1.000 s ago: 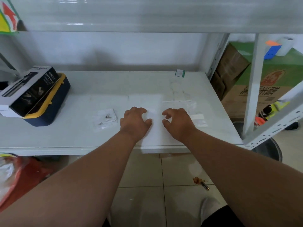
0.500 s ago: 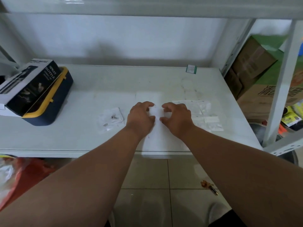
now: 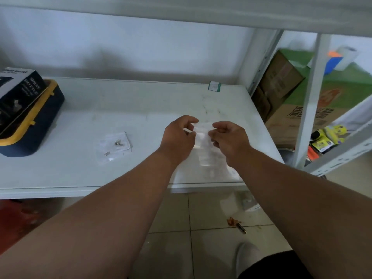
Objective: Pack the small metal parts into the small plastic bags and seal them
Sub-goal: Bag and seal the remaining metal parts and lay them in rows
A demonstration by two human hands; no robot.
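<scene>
A small clear plastic bag [image 3: 202, 131] is held up flat between both hands above the white shelf [image 3: 84, 168], its top edge pinched at either side. Left of it on the shelf lie more clear bags [image 3: 115, 144] with small metal parts [image 3: 117, 143] on them (two or three, hard to count).

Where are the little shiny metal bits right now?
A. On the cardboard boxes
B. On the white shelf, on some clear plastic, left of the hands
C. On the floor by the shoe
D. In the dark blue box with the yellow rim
B: the small metal parts lie on clear plastic bags on the white shelf, left of the left hand and right hand, which pinch another small bag.
</scene>
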